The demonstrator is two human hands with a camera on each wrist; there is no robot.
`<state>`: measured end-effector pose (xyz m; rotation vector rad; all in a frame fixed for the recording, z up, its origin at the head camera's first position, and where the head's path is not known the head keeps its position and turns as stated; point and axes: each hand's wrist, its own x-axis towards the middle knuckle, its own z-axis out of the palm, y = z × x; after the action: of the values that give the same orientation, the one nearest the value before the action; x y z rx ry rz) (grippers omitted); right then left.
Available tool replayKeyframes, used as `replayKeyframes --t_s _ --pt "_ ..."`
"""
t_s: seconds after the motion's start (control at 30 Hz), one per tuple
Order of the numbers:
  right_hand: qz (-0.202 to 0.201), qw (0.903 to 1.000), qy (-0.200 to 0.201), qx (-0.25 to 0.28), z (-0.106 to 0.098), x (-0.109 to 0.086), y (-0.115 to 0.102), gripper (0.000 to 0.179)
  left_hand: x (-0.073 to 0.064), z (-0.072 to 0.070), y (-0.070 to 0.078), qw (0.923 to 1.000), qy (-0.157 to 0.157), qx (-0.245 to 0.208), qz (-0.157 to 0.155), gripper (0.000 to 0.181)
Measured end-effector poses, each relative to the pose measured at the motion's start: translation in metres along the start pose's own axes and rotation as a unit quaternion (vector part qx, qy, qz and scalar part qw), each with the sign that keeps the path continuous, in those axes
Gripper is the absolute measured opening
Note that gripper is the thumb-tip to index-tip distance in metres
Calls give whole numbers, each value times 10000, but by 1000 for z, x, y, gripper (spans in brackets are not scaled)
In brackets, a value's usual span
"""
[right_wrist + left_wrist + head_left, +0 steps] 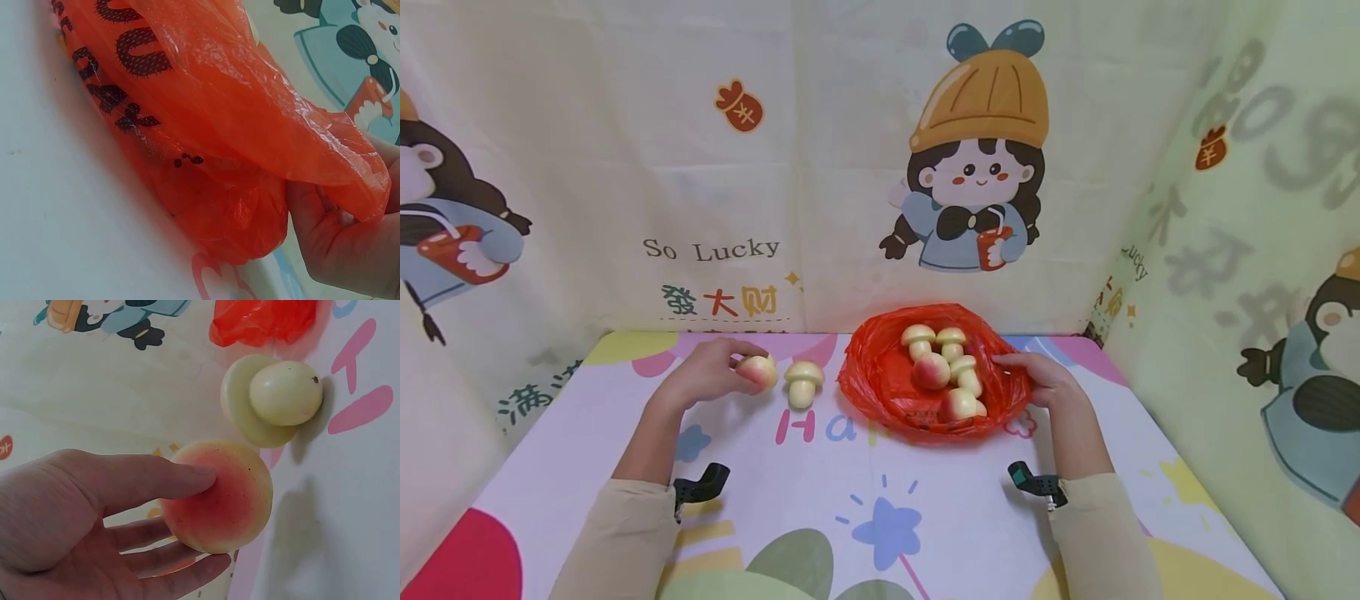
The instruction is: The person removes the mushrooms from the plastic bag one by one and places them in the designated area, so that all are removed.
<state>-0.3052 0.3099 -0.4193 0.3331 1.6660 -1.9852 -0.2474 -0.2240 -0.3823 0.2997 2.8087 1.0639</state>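
My left hand (718,371) holds a round peach (219,497), pink fading to cream, between thumb and fingers. It is at the left of the table in the head view. Just right of it stands a cream mushroom (803,383) with a rounded cap and thick stem. Over at the right, my right hand (1045,377) grips the rim of an open red plastic bag (880,392). In the right wrist view a fold of the bag (350,169) covers part of the fingers. Inside the bag lie several cream mushrooms (951,337) and round pink-and-cream pieces (932,371).
A white tabletop (805,483) printed with colourful shapes and letters lies under everything. Cream cloth walls (850,167) with cartoon prints rise behind the table and at both sides. Each wrist wears a small black camera mount (703,483).
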Motion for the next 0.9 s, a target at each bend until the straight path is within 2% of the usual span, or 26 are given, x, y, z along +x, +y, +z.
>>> replayKeyframes --t_s 0.4,0.6,0.9 --pt "-5 10000 54 -57 1 -1 0 38 6 8 -9 9999 -102 35 40 55" --pt "-12 10000 42 -32 1 -1 0 39 6 10 -9 9998 -165 59 93 54" --pt "18 10000 82 -12 2 -1 0 41 7 13 -7 9996 -276 17 -19 54"
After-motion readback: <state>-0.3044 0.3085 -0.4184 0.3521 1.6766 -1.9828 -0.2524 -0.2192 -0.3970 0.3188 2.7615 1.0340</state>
